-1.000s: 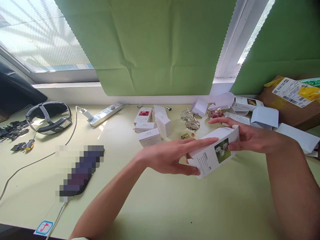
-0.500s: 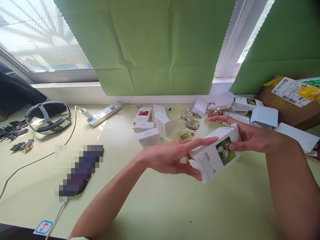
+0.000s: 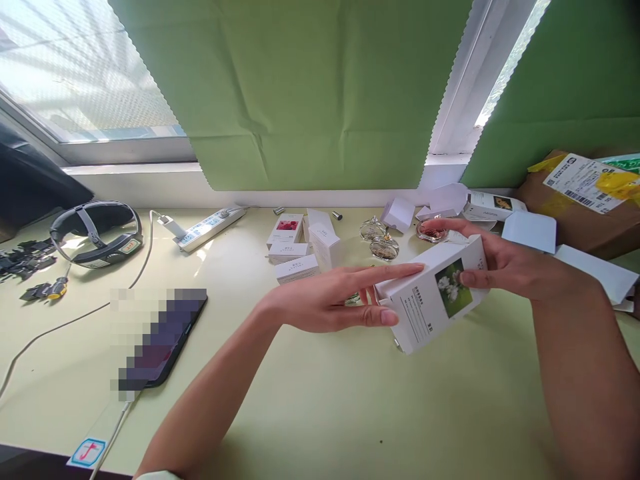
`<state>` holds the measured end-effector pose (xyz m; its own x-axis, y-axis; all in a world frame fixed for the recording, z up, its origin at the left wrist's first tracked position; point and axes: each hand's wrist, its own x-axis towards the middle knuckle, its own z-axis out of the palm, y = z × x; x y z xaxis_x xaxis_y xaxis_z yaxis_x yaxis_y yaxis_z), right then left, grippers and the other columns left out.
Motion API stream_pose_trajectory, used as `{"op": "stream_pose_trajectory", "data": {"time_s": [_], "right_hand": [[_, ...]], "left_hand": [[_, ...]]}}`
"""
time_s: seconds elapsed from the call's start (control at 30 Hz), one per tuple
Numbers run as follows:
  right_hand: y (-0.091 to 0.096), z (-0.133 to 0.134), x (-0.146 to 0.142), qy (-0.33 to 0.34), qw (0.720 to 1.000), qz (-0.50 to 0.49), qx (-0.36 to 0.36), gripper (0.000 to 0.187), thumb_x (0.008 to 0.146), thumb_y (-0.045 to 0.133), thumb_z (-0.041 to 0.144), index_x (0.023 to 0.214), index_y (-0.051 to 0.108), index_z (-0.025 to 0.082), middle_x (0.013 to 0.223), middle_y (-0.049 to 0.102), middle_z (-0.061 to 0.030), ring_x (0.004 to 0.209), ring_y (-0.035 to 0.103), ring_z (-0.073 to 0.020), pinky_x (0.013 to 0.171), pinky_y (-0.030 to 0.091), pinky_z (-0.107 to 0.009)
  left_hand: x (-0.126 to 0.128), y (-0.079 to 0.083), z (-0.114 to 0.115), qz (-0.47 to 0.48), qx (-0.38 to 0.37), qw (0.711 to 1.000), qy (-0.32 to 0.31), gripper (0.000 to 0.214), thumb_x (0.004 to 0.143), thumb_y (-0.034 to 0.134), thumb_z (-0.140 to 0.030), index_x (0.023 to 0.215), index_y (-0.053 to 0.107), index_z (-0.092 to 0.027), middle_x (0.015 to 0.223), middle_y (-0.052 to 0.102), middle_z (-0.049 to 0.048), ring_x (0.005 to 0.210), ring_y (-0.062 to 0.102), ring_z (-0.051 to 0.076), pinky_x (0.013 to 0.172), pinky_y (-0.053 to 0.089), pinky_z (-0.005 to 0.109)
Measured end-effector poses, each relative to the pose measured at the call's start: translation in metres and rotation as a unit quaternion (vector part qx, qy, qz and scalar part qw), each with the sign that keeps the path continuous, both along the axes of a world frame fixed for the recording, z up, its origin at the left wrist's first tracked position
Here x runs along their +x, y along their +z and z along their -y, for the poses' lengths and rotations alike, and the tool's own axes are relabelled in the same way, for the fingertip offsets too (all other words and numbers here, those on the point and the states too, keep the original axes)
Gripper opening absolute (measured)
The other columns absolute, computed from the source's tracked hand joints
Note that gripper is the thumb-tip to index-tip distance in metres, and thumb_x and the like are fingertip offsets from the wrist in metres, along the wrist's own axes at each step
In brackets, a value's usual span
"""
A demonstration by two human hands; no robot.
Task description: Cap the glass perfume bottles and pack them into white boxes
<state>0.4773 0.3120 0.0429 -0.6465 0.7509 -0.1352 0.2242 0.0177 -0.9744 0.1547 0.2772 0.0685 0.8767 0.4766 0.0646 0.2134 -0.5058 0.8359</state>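
I hold a small white carton (image 3: 430, 303) with a picture of white flowers on one face, tilted above the pale green table (image 3: 320, 400). My right hand (image 3: 500, 267) grips its right end, thumb on the pictured face and fingers behind. My left hand (image 3: 330, 300) is at the carton's left end, its index finger stretched along the top edge and its thumb pressed against the end. Just behind the carton stand two clear round glass bottles (image 3: 384, 248) and a reddish one (image 3: 432, 231).
Several small white boxes (image 3: 300, 250) stand at the table's middle back. Loose flattened cartons (image 3: 530, 233) and a brown parcel (image 3: 590, 213) lie at the right. A phone (image 3: 160, 340), a power strip (image 3: 210, 227), a head strap (image 3: 95, 233) and cables occupy the left.
Both hands have lifted the carton slightly and turned it. My left thumb has moved from under the carton's end up onto it.
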Motion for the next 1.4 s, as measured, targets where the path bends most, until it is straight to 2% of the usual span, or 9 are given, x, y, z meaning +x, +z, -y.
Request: {"op": "stream_pose_trajectory", "data": {"time_s": [0.17,0.37,0.53,0.63,0.83,0.93,1.1,1.27,1.4], "right_hand": [[0.001,0.001,-0.001,0.008,1.0,-0.004,0.003,0.079,0.085,0.071,0.03,0.149,0.028,0.05,0.114,0.07,-0.0019,0.109,0.069,-0.0265,0.082,0.062,-0.034],[0.001,0.002,-0.001,-0.012,1.0,-0.01,0.012,0.077,0.086,0.071,0.029,0.148,0.031,0.052,0.132,0.062,-0.0019,0.117,0.065,-0.0271,0.085,0.062,-0.033],[-0.001,0.0,-0.002,-0.012,1.0,-0.012,0.012,0.079,0.086,0.071,0.028,0.149,0.029,0.05,0.133,0.06,-0.0032,0.117,0.065,-0.0269,0.087,0.061,-0.033],[-0.001,0.001,-0.002,-0.009,1.0,-0.011,0.017,0.079,0.086,0.071,0.028,0.15,0.029,0.049,0.129,0.063,-0.003,0.114,0.067,-0.0261,0.087,0.061,-0.032],[0.003,0.005,-0.001,0.0,1.0,0.003,0.021,0.079,0.088,0.069,0.029,0.151,0.025,0.048,0.124,0.067,-0.0023,0.113,0.068,-0.0245,0.086,0.061,-0.031],[0.004,0.007,-0.001,-0.002,1.0,0.01,0.02,0.081,0.088,0.069,0.03,0.153,0.023,0.046,0.121,0.068,-0.003,0.112,0.068,-0.0249,0.086,0.061,-0.031],[0.008,0.01,-0.005,-0.004,1.0,0.006,0.013,0.081,0.088,0.069,0.031,0.153,0.023,0.044,0.116,0.07,-0.0031,0.108,0.069,-0.0247,0.082,0.061,-0.03],[0.012,0.013,-0.012,0.011,1.0,0.007,0.0,0.079,0.088,0.069,0.031,0.151,0.024,0.047,0.113,0.071,-0.0016,0.108,0.07,-0.025,0.081,0.062,-0.031],[0.013,0.014,-0.016,-0.029,0.999,0.014,0.035,0.078,0.081,0.076,0.028,0.148,0.039,0.042,0.109,0.072,-0.0034,0.104,0.071,-0.0283,0.075,0.063,-0.033]], "left_hand": [[-0.001,0.003,0.0,-0.012,-0.006,1.0,0.001,0.063,0.097,0.055,-0.041,0.154,0.029,-0.039,0.145,0.056,0.0037,0.108,0.065,0.022,0.079,0.055,0.03],[0.0,0.003,0.002,-0.012,0.033,0.999,0.023,0.056,0.101,0.047,-0.038,0.154,0.03,-0.036,0.138,0.061,0.0055,0.077,0.062,0.013,0.056,0.045,0.022],[0.001,0.0,0.002,-0.019,0.052,0.998,0.03,0.055,0.101,0.045,-0.036,0.154,0.03,-0.034,0.122,0.069,0.0061,0.055,0.048,0.008,0.05,0.039,0.021],[0.001,0.001,0.003,-0.02,0.047,0.998,0.031,0.055,0.101,0.046,-0.036,0.154,0.031,-0.033,0.122,0.069,0.0069,0.058,0.052,0.008,0.052,0.04,0.021],[0.001,0.003,0.003,-0.019,0.037,0.999,0.028,0.055,0.1,0.048,-0.035,0.153,0.032,-0.035,0.134,0.064,0.0061,0.079,0.063,0.014,0.066,0.049,0.025],[0.0,0.002,0.001,-0.019,0.027,0.999,0.023,0.055,0.1,0.049,-0.037,0.152,0.033,-0.036,0.133,0.065,0.0055,0.09,0.066,0.017,0.072,0.05,0.028],[0.0,0.003,0.001,-0.024,0.024,0.999,0.033,0.056,0.097,0.055,-0.039,0.15,0.037,-0.036,0.115,0.073,0.0038,0.081,0.067,0.017,0.067,0.05,0.028],[0.001,0.002,0.003,-0.019,0.023,0.999,0.035,0.058,0.095,0.059,-0.037,0.149,0.037,-0.037,0.117,0.073,0.003,0.084,0.068,0.018,0.069,0.052,0.029],[0.002,-0.003,0.002,-0.016,0.037,0.999,0.026,0.06,0.096,0.058,-0.038,0.151,0.033,-0.037,0.114,0.074,0.0036,0.08,0.068,0.018,0.063,0.05,0.028]]}}
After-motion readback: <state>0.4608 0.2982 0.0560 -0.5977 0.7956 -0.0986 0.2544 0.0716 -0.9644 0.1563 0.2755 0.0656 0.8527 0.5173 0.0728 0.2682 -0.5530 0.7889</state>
